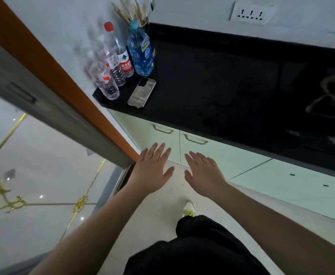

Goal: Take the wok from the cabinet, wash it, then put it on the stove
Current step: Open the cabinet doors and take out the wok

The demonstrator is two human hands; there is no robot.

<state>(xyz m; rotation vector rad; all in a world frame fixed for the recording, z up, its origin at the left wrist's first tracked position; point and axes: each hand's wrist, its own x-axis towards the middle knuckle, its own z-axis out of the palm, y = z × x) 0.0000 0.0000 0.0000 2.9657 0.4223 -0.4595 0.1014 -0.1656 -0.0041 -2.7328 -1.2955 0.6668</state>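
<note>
My left hand [152, 167] and my right hand [202, 171] are stretched out side by side, palms down and fingers spread, holding nothing. They hover in front of two pale green cabinet doors [222, 153] below a black countertop [212, 86]. Both doors are closed, each with a metal handle: the left handle [162, 129] and the right handle [195, 140]. The stove [333, 92] with its burner lies at the right edge of the counter. No wok is visible.
Several plastic bottles [121, 62] and a phone [142, 91] stand at the counter's left end, with a chopstick holder [136, 14] behind them. An orange door frame [63, 80] runs along the left. A wall socket [250, 13] sits above the counter. My shoe [189, 209] is on the tiled floor.
</note>
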